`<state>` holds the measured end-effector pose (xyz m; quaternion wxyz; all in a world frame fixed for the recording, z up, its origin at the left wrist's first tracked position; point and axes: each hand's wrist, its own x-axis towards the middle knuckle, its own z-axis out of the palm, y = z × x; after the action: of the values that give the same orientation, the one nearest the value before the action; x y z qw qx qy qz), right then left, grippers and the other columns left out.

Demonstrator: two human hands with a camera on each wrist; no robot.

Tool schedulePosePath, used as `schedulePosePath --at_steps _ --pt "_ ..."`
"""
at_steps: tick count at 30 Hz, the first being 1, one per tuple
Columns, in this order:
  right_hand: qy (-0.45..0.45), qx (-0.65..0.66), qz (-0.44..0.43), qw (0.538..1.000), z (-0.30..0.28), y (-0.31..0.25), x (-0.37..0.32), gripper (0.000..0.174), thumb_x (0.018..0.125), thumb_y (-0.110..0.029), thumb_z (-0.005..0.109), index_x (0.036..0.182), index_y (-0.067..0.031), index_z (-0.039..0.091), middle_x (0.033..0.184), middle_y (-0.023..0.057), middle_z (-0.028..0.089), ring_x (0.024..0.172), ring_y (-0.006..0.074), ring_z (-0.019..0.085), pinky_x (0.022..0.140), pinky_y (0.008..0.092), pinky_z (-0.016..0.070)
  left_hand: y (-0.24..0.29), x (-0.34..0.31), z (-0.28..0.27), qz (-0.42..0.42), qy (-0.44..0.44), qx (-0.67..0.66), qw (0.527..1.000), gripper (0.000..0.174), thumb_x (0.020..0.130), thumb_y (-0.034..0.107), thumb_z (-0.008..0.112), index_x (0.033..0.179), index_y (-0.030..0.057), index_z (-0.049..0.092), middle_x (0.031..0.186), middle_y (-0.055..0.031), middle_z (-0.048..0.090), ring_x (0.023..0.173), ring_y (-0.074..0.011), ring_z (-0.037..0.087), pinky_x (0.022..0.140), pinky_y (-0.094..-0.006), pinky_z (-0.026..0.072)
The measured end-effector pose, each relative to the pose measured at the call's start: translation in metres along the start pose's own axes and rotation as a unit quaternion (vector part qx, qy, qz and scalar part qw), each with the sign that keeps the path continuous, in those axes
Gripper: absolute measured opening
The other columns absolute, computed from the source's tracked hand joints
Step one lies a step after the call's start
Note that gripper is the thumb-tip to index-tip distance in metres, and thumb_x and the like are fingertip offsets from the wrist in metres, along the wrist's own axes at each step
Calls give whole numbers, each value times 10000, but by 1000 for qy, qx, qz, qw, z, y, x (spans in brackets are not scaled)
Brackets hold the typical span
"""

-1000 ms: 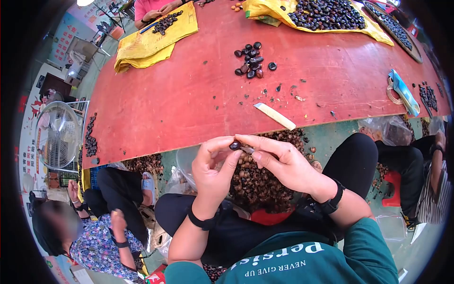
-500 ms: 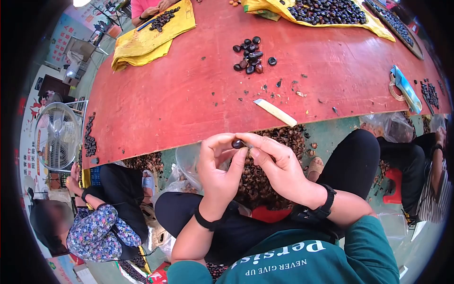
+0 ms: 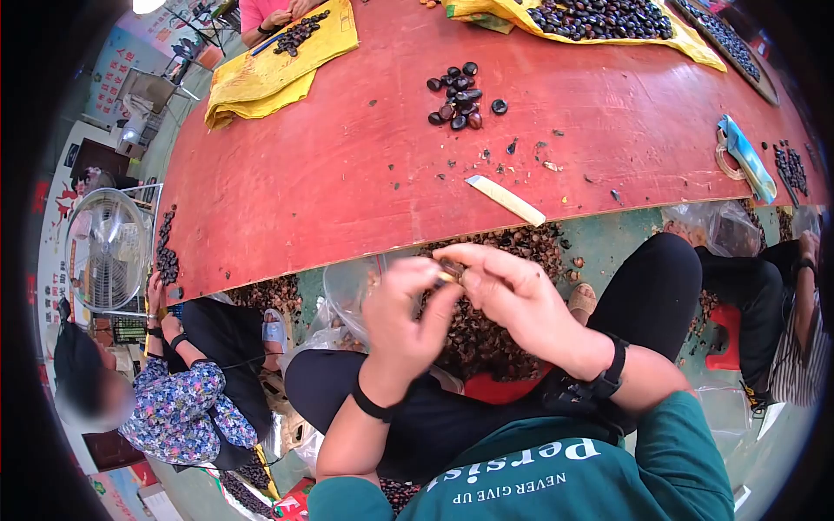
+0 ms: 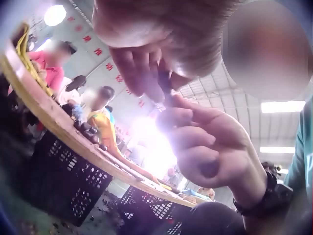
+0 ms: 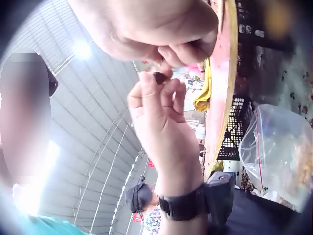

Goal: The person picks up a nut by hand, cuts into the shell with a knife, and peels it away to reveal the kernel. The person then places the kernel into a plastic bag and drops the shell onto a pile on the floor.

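Note:
In the head view both hands meet just in front of the table edge, over a heap of brown shells [image 3: 486,334]. Between their fingertips is a small dark brown nut [image 3: 452,267], with a pale yellowish patch on its near side. My left hand [image 3: 404,308] pinches it from the left, thumb below, its fingers blurred. From the other side my right hand [image 3: 530,304] has its bent forefinger over the nut and its thumb close under it. The right wrist view shows the dark nut [image 5: 159,78] at the left hand's thumb tip; fingers hide much of it.
On the red table [image 3: 313,182] lie a small pile of dark nuts [image 3: 456,100], a cream-handled tool [image 3: 506,201], a blue packet [image 3: 745,161] and yellow sacks [image 3: 282,74]. A clear plastic bag [image 5: 274,152] hangs near the knees. Other people sit at left and right.
The nut was wholly dark and glossy before; now a pale patch shows on it. A thin light sliver seen earlier by the right fingertips is no longer visible. The left fingers have shifted.

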<state>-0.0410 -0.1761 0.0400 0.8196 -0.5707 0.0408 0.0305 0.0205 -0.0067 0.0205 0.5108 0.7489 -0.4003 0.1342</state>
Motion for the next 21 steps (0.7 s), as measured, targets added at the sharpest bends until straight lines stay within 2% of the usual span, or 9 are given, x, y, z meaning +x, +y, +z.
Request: schedulePosePath --at_steps 2,3,5,9,11,15,18,19,21 --pt "40 -18 -29 999 -14 8 15 379 1045 -147 515 1410 -53 552 757 -104 432 621 -18 342 531 172 270 20 -7 9 21 -81 9 996 328 811 117 815 1036 62 582 918 -144 701 780 -293 700 689 -363 556" --pt "45 20 -23 999 -22 4 18 389 1048 -151 507 1423 -53 541 755 -98 437 617 -19 336 532 168 267 25 -6 12 12 -83 -31 996 316 860 110 788 1074 52 564 967 -146 703 800 -252 714 713 -338 567" --pt "-6 22 -9 1000 -33 -12 14 344 1050 -150 519 1371 -51 594 817 -53 498 692 39 439 631 207 400 22 -8 7 -226 -1 -305 925 278 930 95 724 1125 40 534 1028 -135 695 868 -202 710 761 -318 585" --pt "-65 -111 -16 992 -19 -18 3 402 1042 -126 512 1436 -47 524 821 -25 528 770 72 494 720 261 461 5 -4 -7 -311 33 -383 869 252 962 58 678 1170 22 540 1040 -90 673 944 -139 675 854 -306 594" --pt "-97 -126 -28 987 -16 -11 0 445 1039 -119 493 1479 -53 475 852 -32 523 791 59 480 720 235 428 1 -5 -6 -299 26 -364 882 256 964 55 675 1184 22 549 1029 -77 667 935 -131 671 863 -309 595" --pt "-80 -142 -15 987 -15 -6 5 367 1031 -83 500 1392 -39 548 911 -20 555 815 60 498 751 235 441 6 -4 -2 -298 21 -330 895 254 970 38 656 1203 25 556 1000 -58 656 919 -122 666 869 -309 597" --pt "-14 -95 -62 993 -10 1 7 306 1044 -92 514 1332 -17 582 985 4 642 783 56 490 717 238 454 8 -3 -2 -301 14 -331 894 250 973 31 645 1203 26 550 1068 -92 668 942 -129 670 874 -304 594" --pt "25 -87 -57 994 -16 2 9 294 1052 -110 512 1314 -14 605 1097 -5 661 812 51 511 730 231 467 9 -3 -3 -305 14 -352 885 245 976 50 645 1200 30 549 1112 -116 665 939 -134 674 877 -300 593" --pt "63 -90 -55 992 -29 2 16 317 1055 -118 507 1344 -22 595 1045 -24 653 822 71 537 752 244 481 8 -2 -9 -312 14 -395 864 239 981 88 645 1194 38 549 1201 -163 660 934 -144 682 883 -292 589"
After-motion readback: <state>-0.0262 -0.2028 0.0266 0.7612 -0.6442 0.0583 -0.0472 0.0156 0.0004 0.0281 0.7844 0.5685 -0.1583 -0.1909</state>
